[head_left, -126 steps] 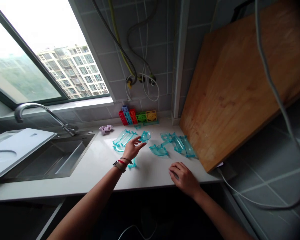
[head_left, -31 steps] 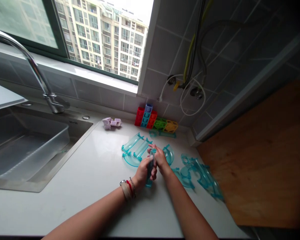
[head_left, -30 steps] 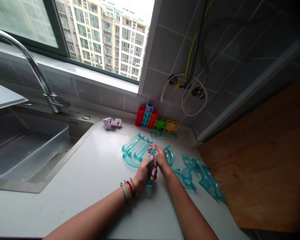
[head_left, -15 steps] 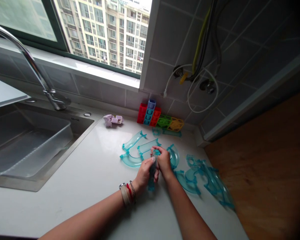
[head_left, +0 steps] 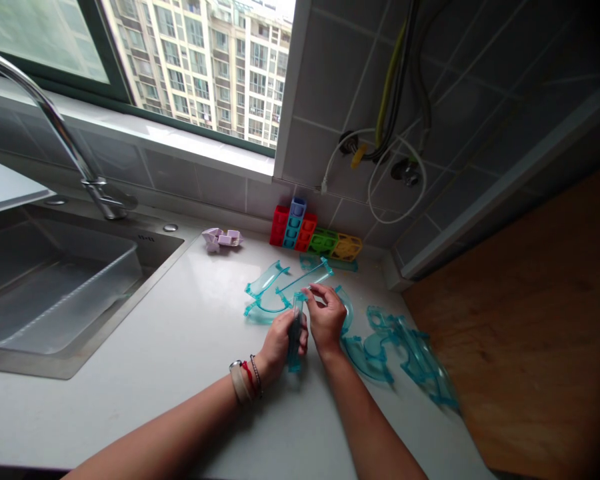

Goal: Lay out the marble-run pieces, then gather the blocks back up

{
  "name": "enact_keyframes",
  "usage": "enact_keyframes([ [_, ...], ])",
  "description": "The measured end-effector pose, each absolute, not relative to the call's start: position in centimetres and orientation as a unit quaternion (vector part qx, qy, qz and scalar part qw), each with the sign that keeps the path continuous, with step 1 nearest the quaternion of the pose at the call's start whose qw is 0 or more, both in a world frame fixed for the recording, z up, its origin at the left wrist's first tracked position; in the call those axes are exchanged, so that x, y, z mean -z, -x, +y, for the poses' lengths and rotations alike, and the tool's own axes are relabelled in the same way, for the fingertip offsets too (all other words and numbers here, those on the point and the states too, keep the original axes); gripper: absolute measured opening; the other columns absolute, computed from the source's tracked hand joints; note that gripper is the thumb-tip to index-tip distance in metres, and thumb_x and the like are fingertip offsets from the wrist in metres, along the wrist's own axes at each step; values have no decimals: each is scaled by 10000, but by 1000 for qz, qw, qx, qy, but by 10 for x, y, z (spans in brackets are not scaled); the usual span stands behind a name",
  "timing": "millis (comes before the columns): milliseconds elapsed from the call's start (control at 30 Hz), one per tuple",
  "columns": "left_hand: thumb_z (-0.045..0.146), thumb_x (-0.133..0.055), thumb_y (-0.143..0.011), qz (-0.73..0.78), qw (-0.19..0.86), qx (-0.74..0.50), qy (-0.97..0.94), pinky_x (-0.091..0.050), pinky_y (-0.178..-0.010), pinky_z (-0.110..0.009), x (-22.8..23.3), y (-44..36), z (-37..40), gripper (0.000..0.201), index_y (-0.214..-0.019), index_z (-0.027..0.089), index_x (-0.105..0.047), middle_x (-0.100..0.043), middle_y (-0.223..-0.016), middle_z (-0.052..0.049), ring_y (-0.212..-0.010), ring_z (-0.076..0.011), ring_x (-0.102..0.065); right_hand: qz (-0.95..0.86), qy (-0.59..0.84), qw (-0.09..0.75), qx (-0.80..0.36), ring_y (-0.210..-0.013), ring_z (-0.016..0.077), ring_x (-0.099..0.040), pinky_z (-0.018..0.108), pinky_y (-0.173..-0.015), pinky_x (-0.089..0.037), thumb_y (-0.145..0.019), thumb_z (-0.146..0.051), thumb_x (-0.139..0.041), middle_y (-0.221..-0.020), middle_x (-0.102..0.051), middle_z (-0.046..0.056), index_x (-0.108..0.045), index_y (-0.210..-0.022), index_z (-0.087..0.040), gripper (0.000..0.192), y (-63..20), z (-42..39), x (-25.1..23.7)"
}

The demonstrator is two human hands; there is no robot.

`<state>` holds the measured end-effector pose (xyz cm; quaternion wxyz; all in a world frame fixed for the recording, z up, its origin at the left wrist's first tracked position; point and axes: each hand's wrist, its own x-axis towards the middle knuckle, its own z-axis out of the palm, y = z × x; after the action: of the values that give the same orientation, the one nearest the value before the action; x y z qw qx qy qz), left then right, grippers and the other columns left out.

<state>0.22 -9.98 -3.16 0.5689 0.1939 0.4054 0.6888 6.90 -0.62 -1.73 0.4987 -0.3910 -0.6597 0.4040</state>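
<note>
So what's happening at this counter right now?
A person stands at a white countertop beside a sink, working with clear teal plastic track pieces. The left hand grips one straight track piece upright, while the right hand pinches the end of a second track piece at its top. More teal pieces lie to the right, and coloured blocks stand against the tiled wall.

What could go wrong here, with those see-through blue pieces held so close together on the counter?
The left hand grips a track piece upright while the right hand lifts a longer piece to its top; pressed crookedly, the thin plastic might crack or slip. The right forearm lies close to the loose pieces, so it might nudge them.
</note>
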Motion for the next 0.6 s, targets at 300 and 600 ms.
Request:
enact_keyframes([
  [300,612,-608,-909,434,552,-677,-222,-402,-475,-243,30,-4,-100,470,-779,161,-624,-617,-592,-10,-419,-120,-531,-581,397,534,-469,-777,205,-744,279,-605,-608,-913,-480,-676,-858,-705,42,-613,-1003,-193,307,-70,-7,10],
  [600,561,-702,-852,403,553,-673,-281,-396,-558,-274,22,-5,-105,437,-701,151,-681,-586,-582,-32,-526,-148,-526,-553,408,517,-510,-694,133,-585,212,-541,-473,-924,-425,-559,-998,-639,36,-590,-1262,-221,396,-75,-1,15],
])
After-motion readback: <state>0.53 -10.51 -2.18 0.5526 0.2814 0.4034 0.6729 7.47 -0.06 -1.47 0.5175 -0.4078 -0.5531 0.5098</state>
